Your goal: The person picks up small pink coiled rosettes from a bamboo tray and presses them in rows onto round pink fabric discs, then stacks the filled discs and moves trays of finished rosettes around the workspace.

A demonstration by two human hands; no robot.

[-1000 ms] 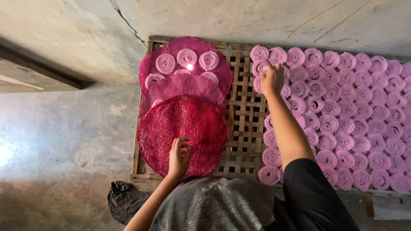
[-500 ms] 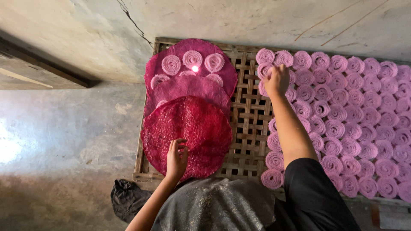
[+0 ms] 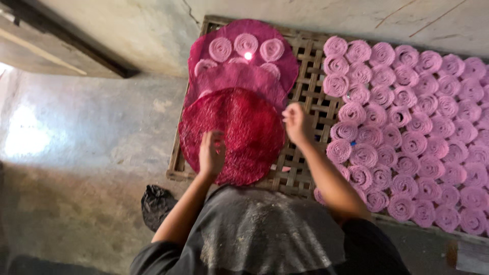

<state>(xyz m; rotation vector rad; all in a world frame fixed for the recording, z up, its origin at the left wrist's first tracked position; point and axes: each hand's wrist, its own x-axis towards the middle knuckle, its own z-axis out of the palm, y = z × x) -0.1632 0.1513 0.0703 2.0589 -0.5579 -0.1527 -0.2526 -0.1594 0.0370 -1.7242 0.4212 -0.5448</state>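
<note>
Lattice rack (image 3: pixel 305 168) of bamboo carries rows of pink coiled noodle rounds (image 3: pixel 407 132) on its right part. Nearer, a red woven mat (image 3: pixel 239 127) tops the stack; left hand (image 3: pixel 211 153) lies flat and open upon it, while right hand (image 3: pixel 296 122), loosely curled and empty, touches its right edge.

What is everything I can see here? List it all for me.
Round woven mats: three stacked and overlapping, dark red on top, pink beneath, on the left part of the rack.
Spiral coils on the far mat: about five show, pink, some partly covered.
Spiral coils on the rack: dozens, pink, in close rows on the right.
Slatted rack: one, brown, on the floor by the wall.
Black bag: one, on the concrete floor by the rack's near left corner.
Apron: one, grey, dusty.
Left hand: flat on the red mat.
Right hand: at the red mat's right edge.
</note>
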